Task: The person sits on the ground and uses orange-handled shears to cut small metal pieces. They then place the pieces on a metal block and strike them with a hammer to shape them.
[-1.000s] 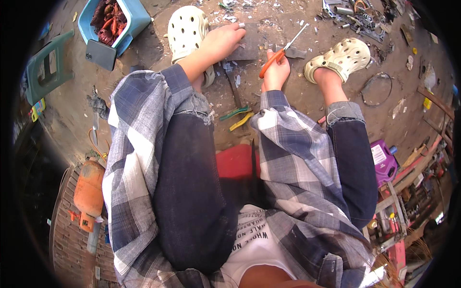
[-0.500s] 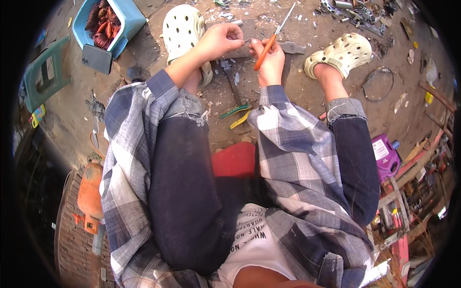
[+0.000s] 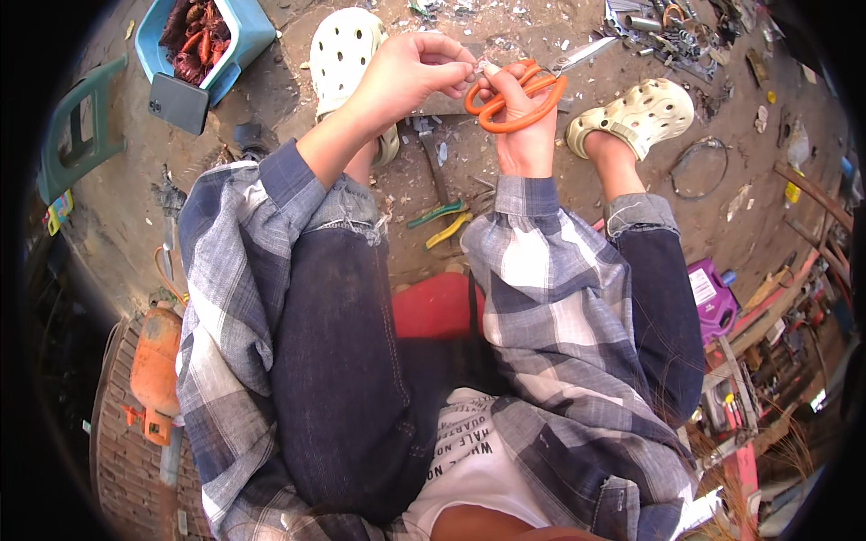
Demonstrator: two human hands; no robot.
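Note:
My left hand (image 3: pixel 406 79) is raised near my left shoe, its thumb and fingers closed in a pinch. What lies between those fingertips is too small to make out. My right hand (image 3: pixel 525 135) holds a pair of scissors with orange handles (image 3: pixel 534 115), the loops lying across the fingers. The scissor blades (image 3: pixel 586 56) point away to the far right. At the right thumb and fingertip, close to the left fingertips, a small pale bit (image 3: pixel 488 68) shows; its kind is unclear. Pliers with green and yellow grips (image 3: pixel 437 215) lie on the ground below the hands.
At far left stands a blue bin (image 3: pixel 242 50) with reddish-brown wire-like scrap; a dark phone (image 3: pixel 178 103) rests at its rim. A green stool (image 3: pixel 83 135) is beside it. Metal scraps (image 3: pixel 663 32) lie far right, a purple case (image 3: pixel 713 302) nearer. Cream clogs (image 3: pixel 636 117) flank the hands.
The scissors have turned in my right hand: the blades pointed up and away, now they lean right and the handle loops show broadside. My left hand has moved slightly right.

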